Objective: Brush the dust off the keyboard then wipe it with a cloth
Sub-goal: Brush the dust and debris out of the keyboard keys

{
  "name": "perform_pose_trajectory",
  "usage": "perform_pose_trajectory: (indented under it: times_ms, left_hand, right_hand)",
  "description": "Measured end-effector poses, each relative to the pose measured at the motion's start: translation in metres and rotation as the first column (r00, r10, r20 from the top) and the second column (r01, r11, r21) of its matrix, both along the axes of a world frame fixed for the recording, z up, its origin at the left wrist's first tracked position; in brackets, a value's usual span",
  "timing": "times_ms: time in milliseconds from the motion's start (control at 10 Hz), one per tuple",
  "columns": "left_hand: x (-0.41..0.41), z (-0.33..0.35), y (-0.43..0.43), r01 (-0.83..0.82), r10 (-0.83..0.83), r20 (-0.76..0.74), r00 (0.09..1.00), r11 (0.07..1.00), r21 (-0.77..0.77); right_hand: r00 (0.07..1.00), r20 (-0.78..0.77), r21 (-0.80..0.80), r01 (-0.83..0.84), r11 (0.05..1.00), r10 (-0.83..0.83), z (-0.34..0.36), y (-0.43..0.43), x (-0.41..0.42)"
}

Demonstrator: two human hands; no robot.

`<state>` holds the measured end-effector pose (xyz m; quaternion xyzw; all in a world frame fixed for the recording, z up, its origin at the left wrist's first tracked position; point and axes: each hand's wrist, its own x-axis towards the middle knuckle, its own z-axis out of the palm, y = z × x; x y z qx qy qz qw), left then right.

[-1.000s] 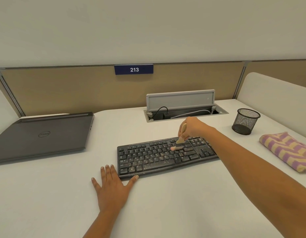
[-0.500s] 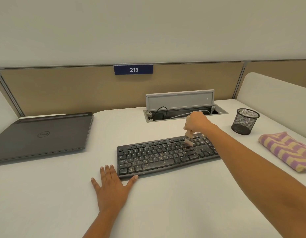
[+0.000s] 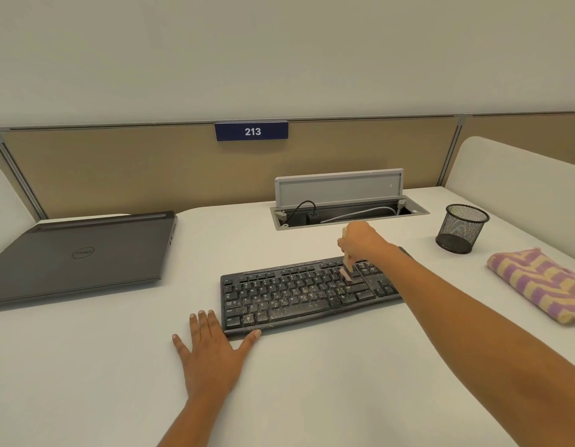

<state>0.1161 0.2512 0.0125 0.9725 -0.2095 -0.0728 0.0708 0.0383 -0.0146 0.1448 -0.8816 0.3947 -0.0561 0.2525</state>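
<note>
White desk below placard 213: the dusty keyboard lies mid-desk. My right hand curls around the brush, its bristles on the keys toward the right end. My left hand lies flat with fingers spread, thumb touching the keyboard's near-left corner. The striped cloth lies well apart to the right.

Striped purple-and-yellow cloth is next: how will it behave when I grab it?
The striped cloth lies folded and looks soft and thick, so it will probably sag and unfold if lifted by one edge. It seems light for its bulk. Its woven surface likely won't slip in a grip.
</note>
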Motion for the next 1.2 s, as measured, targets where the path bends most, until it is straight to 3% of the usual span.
perform_pose_trajectory:
  times_ms: [200,300,400,500,600,700,900,1200]
  left_hand:
    - [0.0,-0.001,0.0,0.0,0.0,0.004,1.0,1.0,-0.007]
    - [0.001,-0.001,0.0,0.0,0.0,0.008,1.0,1.0,-0.008]
    - [0.0,-0.001,0.0,0.002,-0.002,0.006,1.0,1.0,-0.007]
    - [0.0,-0.001,0.0,0.0,0.0,0.006,1.0,1.0,-0.007]
    - [0.001,-0.001,0.001,0.0,0.0,0.003,1.0,1.0,-0.011]
    - [0.001,-0.001,0.0,0.0,0.0,0.007,1.0,1.0,-0.009]
    - [0.0,-0.002,0.0,0.001,-0.001,0.003,1.0,1.0,-0.013]
    - [0.0,0.0,0.001,0.0,0.0,0.005,1.0,1.0,-0.001]
  right_hand:
    - [0.998,0.056,-0.134,0.004,0.991,0.003,-0.001,-0.001,0.002]
    - [0.993,0.098,0.023,0.069,0.997,-0.071,-0.008,0.002,-0.001]
    - [1.0,0.015,0.085,0.005,0.996,-0.006,0.003,0.011,-0.005]
    - [0.963,-0.252,-0.211,-0.146,0.966,0.09,0.005,0.017,-0.01]
    - [0.997,0.075,0.147,0.025,0.989,-0.036,0.016,0.01,-0.004]
    - [0.985,0.172,0.122,-0.05,0.991,0.028,0.008,-0.001,0.003]
    - [0.993,0.087,0.207,-0.093,0.974,0.076,0.002,-0.003,0.001]
    - [0.994,-0.099,0.074,-0.038,0.997,0.045,0.007,-0.023,-0.013]
